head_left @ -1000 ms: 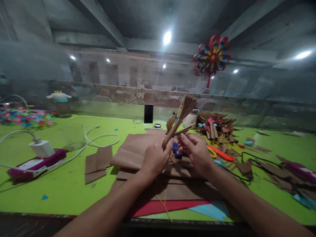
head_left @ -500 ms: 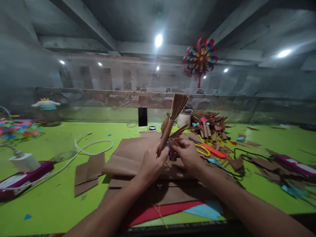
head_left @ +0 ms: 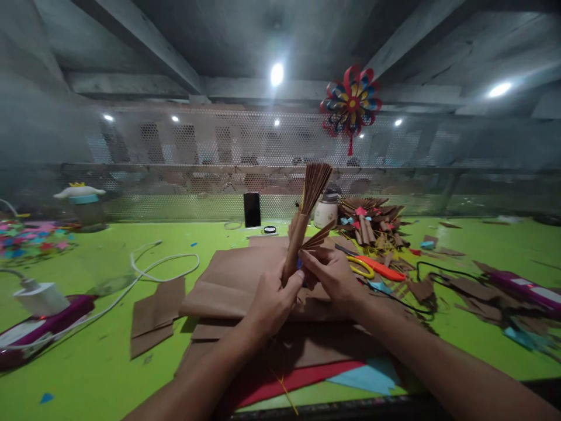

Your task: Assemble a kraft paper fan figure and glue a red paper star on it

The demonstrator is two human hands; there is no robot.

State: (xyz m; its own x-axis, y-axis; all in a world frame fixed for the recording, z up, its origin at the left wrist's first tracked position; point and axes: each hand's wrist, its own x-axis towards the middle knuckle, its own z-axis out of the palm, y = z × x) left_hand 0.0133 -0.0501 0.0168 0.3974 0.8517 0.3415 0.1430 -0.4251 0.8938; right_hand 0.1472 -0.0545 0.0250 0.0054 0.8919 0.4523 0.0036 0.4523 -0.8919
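Your lime-green bench [head_left: 109, 374] carries a stack of brown kraft-paper sheets [head_left: 228, 280] at its middle, with red and blue paper pieces [head_left: 333, 374] at the near edge. To your left lie a white coiled cable [head_left: 162, 263] and a purple device [head_left: 39, 330]; to your right, orange-handled scissors [head_left: 377, 269] beside brown paper scraps [head_left: 372, 219].

The left hand [head_left: 270, 301] hides the folded paper bundle's [head_left: 302, 225] lower end; both forearms run off the bottom edge.

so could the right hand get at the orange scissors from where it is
Probably yes: the orange scissors lie open on the table just right of the right hand, nothing between them, though that hand is pinching the folded brown paper bundle.
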